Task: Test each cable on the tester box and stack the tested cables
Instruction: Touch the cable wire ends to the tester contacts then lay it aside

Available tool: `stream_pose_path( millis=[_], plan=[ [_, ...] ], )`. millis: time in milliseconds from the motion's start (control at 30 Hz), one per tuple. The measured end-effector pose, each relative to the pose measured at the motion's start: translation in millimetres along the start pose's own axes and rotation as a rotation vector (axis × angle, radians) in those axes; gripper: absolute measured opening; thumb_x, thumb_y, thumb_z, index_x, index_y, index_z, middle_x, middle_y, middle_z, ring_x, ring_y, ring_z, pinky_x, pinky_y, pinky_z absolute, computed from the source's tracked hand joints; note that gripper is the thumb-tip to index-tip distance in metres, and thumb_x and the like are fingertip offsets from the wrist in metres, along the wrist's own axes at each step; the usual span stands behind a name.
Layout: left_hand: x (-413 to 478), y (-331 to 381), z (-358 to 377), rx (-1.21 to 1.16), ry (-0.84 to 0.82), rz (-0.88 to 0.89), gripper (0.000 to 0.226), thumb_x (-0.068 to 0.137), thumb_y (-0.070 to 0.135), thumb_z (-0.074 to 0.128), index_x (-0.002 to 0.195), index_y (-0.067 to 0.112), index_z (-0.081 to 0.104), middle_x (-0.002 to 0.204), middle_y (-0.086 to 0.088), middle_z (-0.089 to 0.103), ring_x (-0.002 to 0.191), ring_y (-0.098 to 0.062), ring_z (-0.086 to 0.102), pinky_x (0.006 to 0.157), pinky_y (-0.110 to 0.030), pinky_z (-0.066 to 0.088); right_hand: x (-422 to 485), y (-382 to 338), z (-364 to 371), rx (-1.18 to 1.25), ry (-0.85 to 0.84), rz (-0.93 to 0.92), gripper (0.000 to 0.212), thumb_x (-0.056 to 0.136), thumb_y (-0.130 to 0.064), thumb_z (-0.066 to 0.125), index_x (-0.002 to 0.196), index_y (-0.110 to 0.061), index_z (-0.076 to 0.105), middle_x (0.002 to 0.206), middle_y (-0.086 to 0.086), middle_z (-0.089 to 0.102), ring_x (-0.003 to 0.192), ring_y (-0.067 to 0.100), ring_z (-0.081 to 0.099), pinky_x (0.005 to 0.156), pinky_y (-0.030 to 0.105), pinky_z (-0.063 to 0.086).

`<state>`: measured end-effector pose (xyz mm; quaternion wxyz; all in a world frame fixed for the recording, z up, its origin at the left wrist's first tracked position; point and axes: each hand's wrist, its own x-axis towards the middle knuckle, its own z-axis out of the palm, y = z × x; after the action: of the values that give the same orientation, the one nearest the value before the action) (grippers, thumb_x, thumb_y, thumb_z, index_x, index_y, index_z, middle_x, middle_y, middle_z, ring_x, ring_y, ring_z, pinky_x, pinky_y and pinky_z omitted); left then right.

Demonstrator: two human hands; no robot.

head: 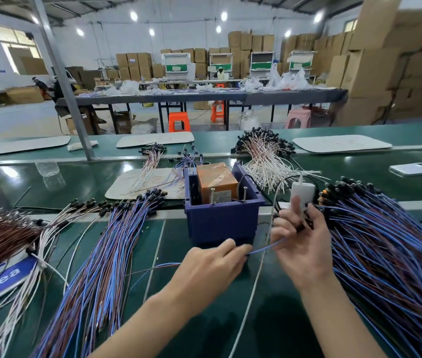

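The left hand and right hand each pinch one blue cable; its ends should press firmly onto the tester box.

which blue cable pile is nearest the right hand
The large blue pile right of the purple tester box, directly beside the right hand; the other big blue pile lies left of the box.

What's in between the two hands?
A blue cable runs from the left hand to the right hand; a white cord crosses there too. Head view.
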<state>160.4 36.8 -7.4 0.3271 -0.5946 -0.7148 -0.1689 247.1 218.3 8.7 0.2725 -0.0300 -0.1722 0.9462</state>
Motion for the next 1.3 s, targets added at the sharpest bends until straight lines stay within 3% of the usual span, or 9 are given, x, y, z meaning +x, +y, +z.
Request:
stream_pose_path(
  millis=[100, 267, 367, 467, 667, 867, 1067, 1200, 1300],
  plan=[
    [-3.3, -10.8, 2.8, 0.027, -0.075, 0.037, 0.032, 0.102, 0.033, 0.044, 0.105, 0.025, 0.074, 0.079, 0.009, 0.058, 0.055, -0.013, 0.058, 0.042, -0.027, 0.042, -9.9, -10.6, -18.1, -0.15, 0.01, 0.092, 0.023, 0.094, -0.037, 0.054, 0.096, -0.021, 0.069, 0.053, -0.008, 0.026, 0.045, 0.006, 0.013, 0.032, 0.017, 0.023],
    [-9.4, -49.3, -16.2, 0.129, -0.05, -0.016, 0.016, 0.089, 0.026, 0.073, 0.105, 0.022, 0.073, 0.094, 0.0, 0.059, 0.088, -0.025, 0.056, 0.08, -0.037, 0.042, -20.4, -17.1, -41.1, -0.342, 0.009, 0.267, 0.026, 0.088, -0.04, 0.066, 0.1, -0.019, 0.075, 0.051, -0.007, 0.021, 0.037, 0.006, 0.021, 0.029, 0.02, 0.027],
    [-12.4, -59.2, -26.3, 0.156, 0.034, -0.16, 0.03, 0.084, 0.015, 0.077, 0.111, 0.025, 0.068, 0.091, 0.0, 0.049, 0.084, -0.025, 0.046, 0.075, -0.036, 0.035, -16.5, -3.9, -37.4, -0.447, -0.011, 0.329, 0.024, 0.092, -0.028, 0.062, 0.105, -0.014, 0.075, 0.051, -0.007, 0.022, 0.036, 0.006, 0.022, 0.03, 0.02, 0.029],
    [-6.2, -51.6, -29.6, 0.129, 0.142, -0.162, 0.028, 0.09, 0.012, 0.071, 0.116, 0.022, 0.069, 0.088, 0.003, 0.058, 0.077, -0.023, 0.053, 0.074, -0.035, 0.041, -8.7, 18.8, -31.9, -0.597, -0.003, 0.316, 0.03, 0.101, -0.014, 0.049, 0.118, -0.013, 0.073, 0.057, -0.004, 0.032, 0.039, 0.007, 0.025, 0.031, 0.019, 0.025],
    [-6.4, -15.8, -12.8, -0.386, 0.22, -0.294, 0.036, 0.101, 0.02, 0.047, 0.131, 0.015, 0.064, 0.122, 0.011, 0.062, 0.108, -0.01, 0.059, 0.093, -0.027, 0.049, -1.4, 50.1, -21.3, -0.773, -0.061, 0.218, 0.043, 0.108, -0.007, 0.036, 0.122, -0.025, 0.071, 0.066, -0.003, 0.048, 0.042, 0.007, 0.026, 0.036, 0.018, 0.018],
    [-19.0, -3.8, 17.8, -0.472, 0.061, -0.338, 0.032, 0.1, 0.022, 0.048, 0.122, 0.017, 0.069, 0.114, 0.014, 0.065, 0.101, -0.008, 0.062, 0.087, -0.031, 0.052, 2.2, 55.7, -15.7, -0.786, -0.135, 0.116, 0.036, 0.1, -0.042, 0.049, 0.121, -0.024, 0.072, 0.063, -0.005, 0.034, 0.047, 0.009, 0.019, 0.042, 0.023, 0.015],
    [-25.7, -3.2, 26.4, -0.626, 0.038, -0.546, 0.022, 0.097, 0.035, 0.047, 0.108, 0.035, 0.066, 0.104, 0.024, 0.065, 0.095, 0.0, 0.065, 0.081, -0.015, 0.048, 2.8, 61.9, -21.7, -1.024, -0.062, -0.077, 0.034, 0.087, -0.054, 0.06, 0.106, -0.032, 0.077, 0.055, -0.006, 0.032, 0.045, 0.008, 0.027, 0.042, 0.018, 0.025],
    [-26.3, -3.2, 30.2, -0.591, 0.077, -0.692, 0.01, 0.096, 0.051, 0.049, 0.105, 0.046, 0.048, 0.095, 0.022, 0.07, 0.09, 0.002, 0.067, 0.078, -0.023, 0.052, 0.3, 68.4, -19.6, -1.105, -0.166, -0.14, 0.019, 0.092, -0.041, 0.065, 0.101, -0.032, 0.079, 0.067, -0.014, 0.069, 0.06, -0.001, 0.063, 0.057, 0.008, 0.046],
    [-24.3, -2.9, 30.4, -0.547, 0.1, -0.685, 0.01, 0.093, 0.05, 0.048, 0.103, 0.049, 0.045, 0.09, 0.022, 0.071, 0.085, 0.003, 0.068, 0.074, -0.028, 0.054, -0.6, 74.8, -19.6, -1.103, -0.17, -0.135, 0.014, 0.088, -0.037, 0.07, 0.095, -0.031, 0.081, 0.091, 0.002, 0.078, 0.085, 0.01, 0.073, 0.076, 0.015, 0.054]
  ],
)
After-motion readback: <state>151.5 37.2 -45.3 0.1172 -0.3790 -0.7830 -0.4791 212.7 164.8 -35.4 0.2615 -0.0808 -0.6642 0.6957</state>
